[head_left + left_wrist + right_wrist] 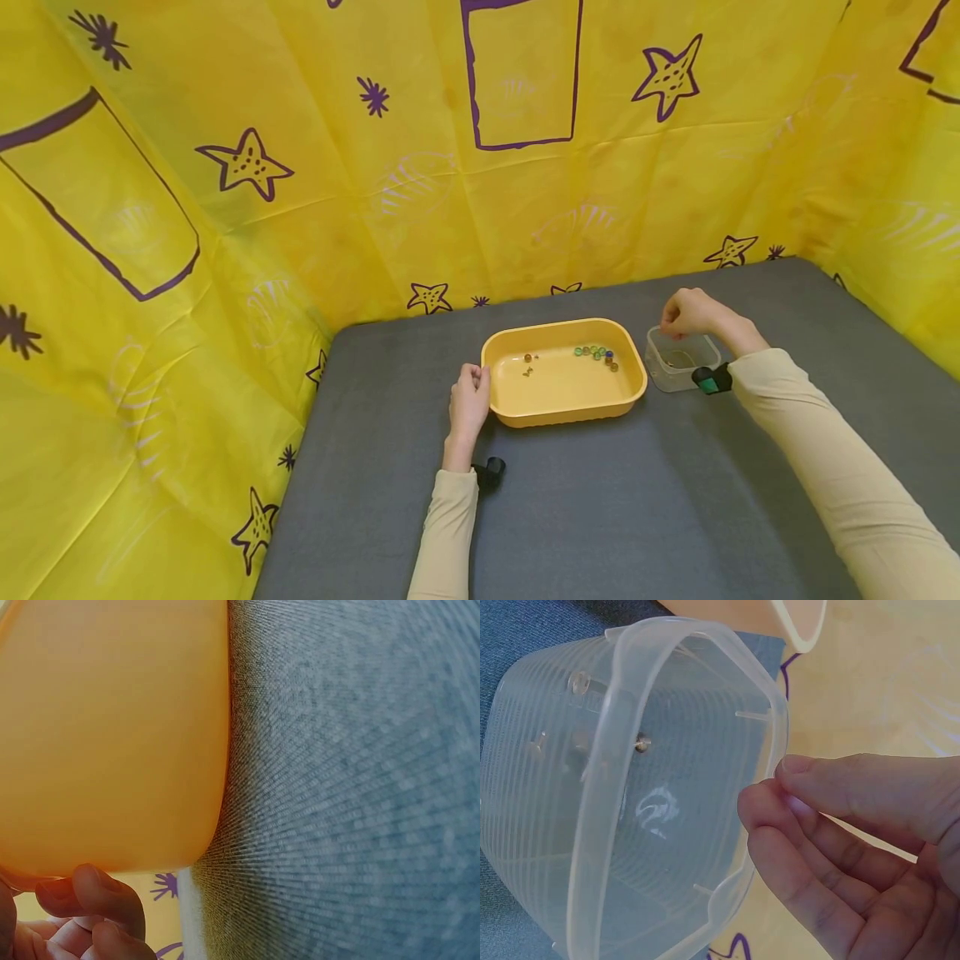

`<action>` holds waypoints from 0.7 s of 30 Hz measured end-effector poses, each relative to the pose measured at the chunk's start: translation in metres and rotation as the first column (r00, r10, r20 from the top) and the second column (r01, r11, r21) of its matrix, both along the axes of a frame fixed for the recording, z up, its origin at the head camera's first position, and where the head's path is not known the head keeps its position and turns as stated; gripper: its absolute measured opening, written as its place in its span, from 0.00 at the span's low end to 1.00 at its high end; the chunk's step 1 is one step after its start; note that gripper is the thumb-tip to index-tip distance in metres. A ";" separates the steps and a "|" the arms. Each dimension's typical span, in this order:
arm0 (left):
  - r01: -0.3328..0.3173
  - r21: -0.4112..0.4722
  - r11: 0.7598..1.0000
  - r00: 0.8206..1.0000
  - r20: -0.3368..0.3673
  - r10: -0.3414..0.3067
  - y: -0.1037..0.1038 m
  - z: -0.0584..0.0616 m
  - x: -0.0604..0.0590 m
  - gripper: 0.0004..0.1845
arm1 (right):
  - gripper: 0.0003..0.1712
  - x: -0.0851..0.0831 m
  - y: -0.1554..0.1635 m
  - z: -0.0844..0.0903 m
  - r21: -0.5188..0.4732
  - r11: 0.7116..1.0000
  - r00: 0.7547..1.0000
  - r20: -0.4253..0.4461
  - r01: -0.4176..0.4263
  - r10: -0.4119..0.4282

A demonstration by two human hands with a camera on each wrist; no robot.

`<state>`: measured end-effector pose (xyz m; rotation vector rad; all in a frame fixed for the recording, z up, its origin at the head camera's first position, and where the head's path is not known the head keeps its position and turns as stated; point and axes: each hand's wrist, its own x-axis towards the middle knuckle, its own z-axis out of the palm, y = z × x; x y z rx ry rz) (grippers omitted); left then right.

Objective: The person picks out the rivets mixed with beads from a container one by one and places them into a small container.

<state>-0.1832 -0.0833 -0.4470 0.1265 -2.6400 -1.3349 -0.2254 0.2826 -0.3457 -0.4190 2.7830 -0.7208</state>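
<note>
A yellow plastic basin (558,411) stands on the grey table. My left hand (470,398) grips its left rim; curled fingers (112,900) show beside the basin wall in the left wrist view. Inside lie green marbles (587,351), a blue marble (609,354) and brown marbles (614,367) at the right, with a brown marble (528,358) and small gold-coloured bits (528,372) at the left. Above a clear plastic container (670,379), my right hand (693,311) has thumb and fingertips together near the rim. A pale glint shows between them; whether it is a held thing I cannot tell.
Small metallic pieces (643,742) lie in the clear container, right next to the basin. Yellow cloth (510,208) with purple starfish drawings hangs behind and beside the grey table (585,517). Black wrist cameras (489,472) sit on both wrists.
</note>
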 end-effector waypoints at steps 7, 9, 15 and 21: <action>0.000 -0.004 1.000 1.000 -0.006 0.000 -0.001 -0.001 -0.001 0.11 | 0.04 0.000 -0.003 0.002 0.000 1.000 1.000 -0.007 0.000 0.000; 0.001 -0.003 1.000 1.000 -0.006 -0.001 -0.001 -0.001 -0.001 0.11 | 0.04 0.000 -0.006 0.003 -0.001 1.000 1.000 -0.015 -0.002 0.002; 0.003 0.004 1.000 1.000 -0.001 -0.003 -0.001 0.001 0.000 0.11 | 0.05 -0.002 -0.013 0.004 -0.011 0.999 0.999 -0.036 -0.032 0.031; 0.003 0.002 1.000 1.000 0.006 -0.003 -0.001 0.001 0.000 0.11 | 0.04 -0.005 -0.020 0.004 -0.014 0.999 0.998 -0.034 -0.047 0.047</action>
